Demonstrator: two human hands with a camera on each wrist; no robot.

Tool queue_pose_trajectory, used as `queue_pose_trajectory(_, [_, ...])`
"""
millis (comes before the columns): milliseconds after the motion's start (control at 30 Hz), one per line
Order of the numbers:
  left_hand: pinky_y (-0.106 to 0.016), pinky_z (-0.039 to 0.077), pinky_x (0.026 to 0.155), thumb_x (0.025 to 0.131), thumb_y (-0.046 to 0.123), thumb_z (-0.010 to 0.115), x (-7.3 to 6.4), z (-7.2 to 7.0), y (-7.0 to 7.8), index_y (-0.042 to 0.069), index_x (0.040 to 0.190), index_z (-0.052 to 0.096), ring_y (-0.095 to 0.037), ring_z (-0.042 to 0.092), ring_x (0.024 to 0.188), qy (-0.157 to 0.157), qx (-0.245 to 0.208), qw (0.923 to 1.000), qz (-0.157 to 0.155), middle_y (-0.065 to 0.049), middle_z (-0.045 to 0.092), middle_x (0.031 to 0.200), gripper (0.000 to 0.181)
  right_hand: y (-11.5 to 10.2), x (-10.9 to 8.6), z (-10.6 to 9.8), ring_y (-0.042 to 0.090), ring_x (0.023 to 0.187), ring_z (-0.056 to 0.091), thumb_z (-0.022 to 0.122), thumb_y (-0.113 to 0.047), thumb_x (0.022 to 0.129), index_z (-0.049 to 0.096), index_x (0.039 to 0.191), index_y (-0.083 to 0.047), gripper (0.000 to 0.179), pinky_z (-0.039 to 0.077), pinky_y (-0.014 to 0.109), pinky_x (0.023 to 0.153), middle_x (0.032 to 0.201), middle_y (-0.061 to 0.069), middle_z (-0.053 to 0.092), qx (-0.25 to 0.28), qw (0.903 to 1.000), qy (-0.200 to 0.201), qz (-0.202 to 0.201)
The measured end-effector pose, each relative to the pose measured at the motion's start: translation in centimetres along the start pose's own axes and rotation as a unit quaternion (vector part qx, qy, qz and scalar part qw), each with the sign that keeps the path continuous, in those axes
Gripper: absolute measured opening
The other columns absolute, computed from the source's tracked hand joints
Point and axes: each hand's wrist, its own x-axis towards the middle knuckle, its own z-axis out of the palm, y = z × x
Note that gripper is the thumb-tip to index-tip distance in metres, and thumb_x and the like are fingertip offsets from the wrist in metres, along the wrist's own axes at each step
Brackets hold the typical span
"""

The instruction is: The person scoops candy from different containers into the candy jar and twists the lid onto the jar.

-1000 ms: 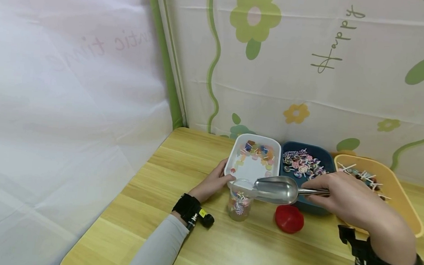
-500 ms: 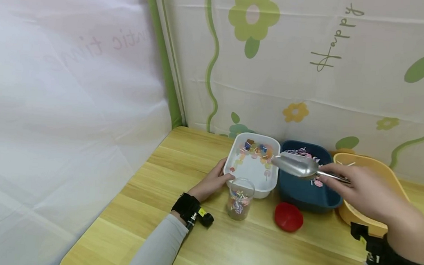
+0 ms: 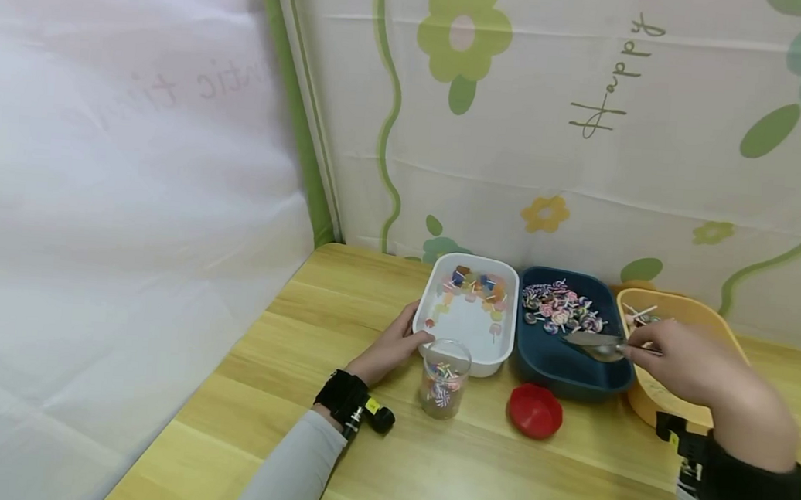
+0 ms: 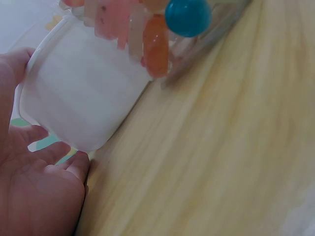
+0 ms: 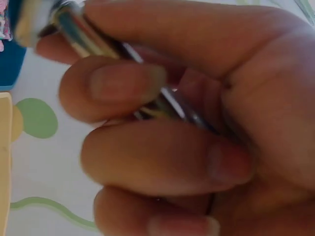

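Observation:
My right hand [image 3: 685, 371] grips the handle of a metal scoop [image 3: 596, 346], fingers wrapped round it in the right wrist view. The scoop's bowl is low over the front of a dark blue bin [image 3: 551, 369], beside a heap of miniature lollipops [image 3: 560, 311]. At the white bin [image 3: 465, 326], my left hand [image 3: 394, 347] holds the near left corner, thumb over the rim and fingers against the outer wall. A clear cup [image 3: 455, 410], partly filled with mixed small candies, stands in front of that bin; colourful pieces in it fill the top of the left wrist view.
A yellow bin [image 3: 706, 312] with stick lollipops stands right of the blue one, partly behind my right hand. A small red bowl-like piece [image 3: 536, 411] lies on the wooden table [image 3: 468, 479], right of the cup. A printed cloth [image 3: 491, 156] hangs behind the bins.
My right hand has moved the scoop from the cup's mouth to the right and lowered it over the blue bin. The left hand keeps its hold on the white bin.

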Motion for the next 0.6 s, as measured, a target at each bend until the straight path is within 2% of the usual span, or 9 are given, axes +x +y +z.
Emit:
queue_pose_trajectory(200, [-0.035, 0.026, 0.108, 0.093, 0.017, 0.054, 0.1, 0.0, 0.0, 0.021, 0.15, 0.014, -0.011, 0.024, 0.133, -0.005, -0.002, 1.0, -0.001, -0.004, 0.02, 0.153, 0.069, 0.1, 0.9, 0.9, 0.028, 0.077, 0.057, 0.058, -0.015, 0.089, 0.068, 0.09, -0.001, 0.017, 0.046, 0.052, 0.069, 0.086, 0.01, 0.065, 0.005, 0.9989, -0.035, 0.03])
queue_pose_trajectory(400, [-0.035, 0.027, 0.107, 0.093, 0.016, 0.054, 0.2, 0.1, -0.1, 0.02, 0.15, 0.014, -0.014, 0.024, 0.133, -0.006, -0.004, 1.0, 0.003, -0.005, 0.021, 0.152, 0.069, -0.5, 2.0, 1.6, 0.02, 0.068, 0.052, 0.057, -0.012, 0.089, 0.067, 0.089, 0.001, 0.016, 0.046, 0.038, 0.059, 0.079, 0.006, 0.062, 0.019, 0.9975, -0.059, 0.034])
queue_pose_trajectory(600, [-0.035, 0.026, 0.108, 0.092, 0.016, 0.055, 0.3, 0.0, -0.1, 0.021, 0.15, 0.015, -0.013, 0.024, 0.133, 0.0, -0.005, 1.0, -0.001, -0.005, 0.02, 0.153, 0.07, -0.8, 3.0, 2.1, 0.017, 0.06, 0.047, 0.056, -0.011, 0.09, 0.068, 0.086, -0.001, 0.016, 0.042, 0.032, 0.053, 0.071, 0.001, 0.057, 0.028, 0.9959, -0.073, 0.046])
